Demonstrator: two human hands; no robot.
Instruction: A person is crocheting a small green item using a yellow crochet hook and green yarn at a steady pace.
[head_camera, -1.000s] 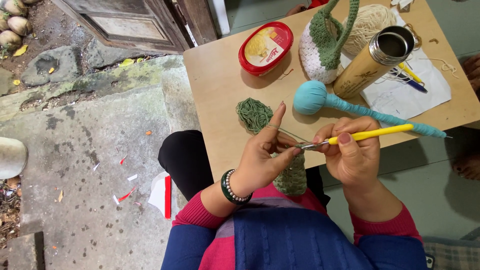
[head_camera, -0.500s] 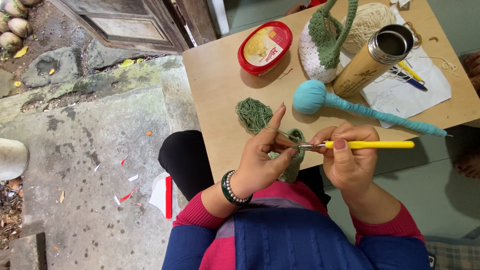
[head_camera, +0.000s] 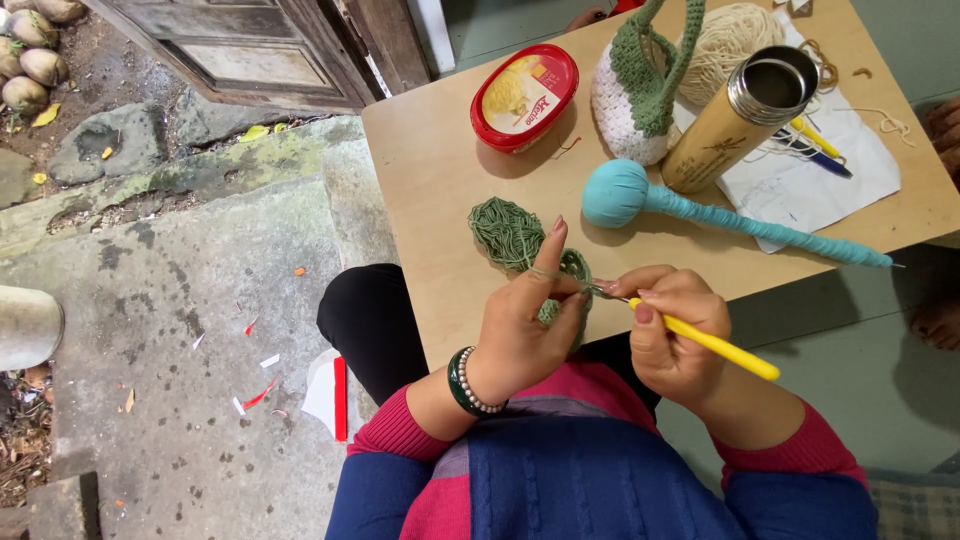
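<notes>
My left hand (head_camera: 528, 322) pinches a small green crochet piece (head_camera: 572, 270) at the near edge of the wooden table (head_camera: 430, 190), forefinger raised with green yarn running over it. My right hand (head_camera: 672, 330) grips a crochet hook with a yellow handle (head_camera: 712, 342); its metal tip pokes into the green piece. A loose heap of green yarn (head_camera: 506, 230) lies on the table just beyond my left hand.
On the table: a teal yarn-wrapped ball on a long stem (head_camera: 640, 198), a red-rimmed oval tub (head_camera: 524, 96), a white-and-green crochet item (head_camera: 640, 90), a cream yarn ball (head_camera: 730, 36), a bamboo flask (head_camera: 742, 116), paper with pens (head_camera: 830, 160). Stone ground lies to the left.
The yellow handle has swung from pointing right to slanting down and right, toward me. My hands and the green piece have stayed at the table's near edge.
</notes>
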